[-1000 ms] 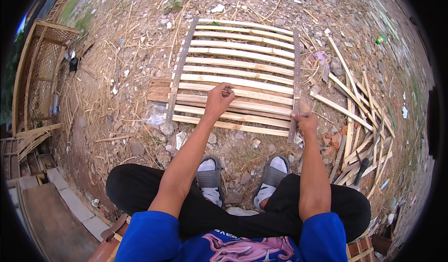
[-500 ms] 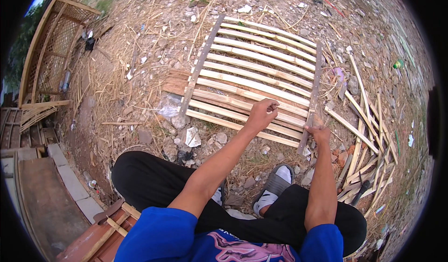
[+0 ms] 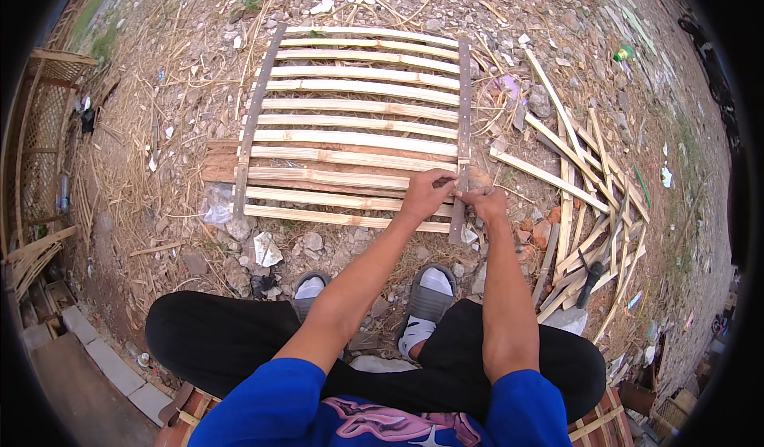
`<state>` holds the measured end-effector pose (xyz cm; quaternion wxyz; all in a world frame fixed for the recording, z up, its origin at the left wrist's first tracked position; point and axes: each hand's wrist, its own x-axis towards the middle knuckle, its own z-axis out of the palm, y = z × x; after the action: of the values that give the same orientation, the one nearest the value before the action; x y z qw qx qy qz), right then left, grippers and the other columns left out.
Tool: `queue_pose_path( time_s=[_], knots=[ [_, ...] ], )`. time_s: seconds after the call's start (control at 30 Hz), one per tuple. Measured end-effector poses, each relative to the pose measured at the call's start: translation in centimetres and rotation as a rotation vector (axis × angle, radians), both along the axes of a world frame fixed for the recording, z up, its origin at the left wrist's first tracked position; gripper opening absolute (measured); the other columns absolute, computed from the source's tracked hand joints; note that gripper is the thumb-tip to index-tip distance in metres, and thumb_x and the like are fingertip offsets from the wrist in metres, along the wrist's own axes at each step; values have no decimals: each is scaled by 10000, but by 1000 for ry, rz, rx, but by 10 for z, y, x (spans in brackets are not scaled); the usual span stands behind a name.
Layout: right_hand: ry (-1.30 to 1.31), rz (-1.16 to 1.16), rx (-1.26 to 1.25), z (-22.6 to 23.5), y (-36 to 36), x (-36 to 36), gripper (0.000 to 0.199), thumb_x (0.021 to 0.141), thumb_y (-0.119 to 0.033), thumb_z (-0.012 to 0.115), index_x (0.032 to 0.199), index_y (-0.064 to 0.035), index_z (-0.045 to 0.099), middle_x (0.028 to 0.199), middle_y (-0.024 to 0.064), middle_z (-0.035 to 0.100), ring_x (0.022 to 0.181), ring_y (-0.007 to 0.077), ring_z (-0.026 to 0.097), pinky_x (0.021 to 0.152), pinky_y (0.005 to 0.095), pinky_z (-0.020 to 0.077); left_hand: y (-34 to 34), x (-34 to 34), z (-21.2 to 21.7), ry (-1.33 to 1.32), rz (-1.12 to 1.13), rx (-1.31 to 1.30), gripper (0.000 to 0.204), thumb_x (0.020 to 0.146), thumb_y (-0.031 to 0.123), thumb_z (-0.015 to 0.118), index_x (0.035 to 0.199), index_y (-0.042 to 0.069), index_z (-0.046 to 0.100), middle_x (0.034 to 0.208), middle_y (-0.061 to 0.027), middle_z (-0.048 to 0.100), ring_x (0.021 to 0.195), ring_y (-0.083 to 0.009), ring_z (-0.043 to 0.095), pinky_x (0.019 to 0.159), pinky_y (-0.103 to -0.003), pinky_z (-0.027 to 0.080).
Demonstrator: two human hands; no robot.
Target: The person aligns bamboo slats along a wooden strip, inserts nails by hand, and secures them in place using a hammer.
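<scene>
A slatted panel of pale split bamboo strips (image 3: pixel 358 135) lies on the ground before me, its strips crossing two dark wooden rails (image 3: pixel 464 97). My left hand (image 3: pixel 428 195) is over the strips' right ends, thumb and fingers pinched together. Against it, at the right rail, is my right hand (image 3: pixel 485 202), its fingers closed and bent toward the left fingertips. Whatever lies between the fingers of either hand is too small or hidden to make out. A reddish-brown board (image 3: pixel 219 161) shows beneath the panel.
Loose bamboo strips (image 3: pixel 569 192) are heaped at the right, with a black-handled tool (image 3: pixel 589 284) lying on them. Stones and dry straw cover the ground. A lattice wooden frame (image 3: pixel 36 153) stands at the far left. My sandalled feet (image 3: pixel 430 296) are close to the panel's near edge.
My right hand has come up and left along the rail to meet my left hand, which is now at the strips' right ends. The view has shifted right.
</scene>
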<state>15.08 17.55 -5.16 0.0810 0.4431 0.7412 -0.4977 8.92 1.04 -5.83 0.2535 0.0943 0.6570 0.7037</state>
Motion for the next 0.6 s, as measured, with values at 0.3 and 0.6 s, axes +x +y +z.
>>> queue_pose_path(
  time_s=[0.3, 0.6],
  knots=[
    [-25, 5, -25, 13, 1, 0, 329, 597, -191, 932, 684, -1, 678, 721, 77, 688, 629, 153, 608, 635, 300, 490, 5, 0, -4, -3, 79, 6, 209, 896, 17, 646, 1096, -35, 675, 960, -108, 708, 915, -157, 678, 829, -284, 541],
    [-14, 35, 16, -5, 7, 3, 369, 583, -217, 939, 714, 5, 676, 731, 85, 682, 643, 164, 609, 651, 304, 491, -4, 10, 20, -567, 427, 373, 183, 936, 30, 628, 1105, -42, 618, 1065, -110, 648, 993, -202, 654, 870, -257, 554]
  ],
)
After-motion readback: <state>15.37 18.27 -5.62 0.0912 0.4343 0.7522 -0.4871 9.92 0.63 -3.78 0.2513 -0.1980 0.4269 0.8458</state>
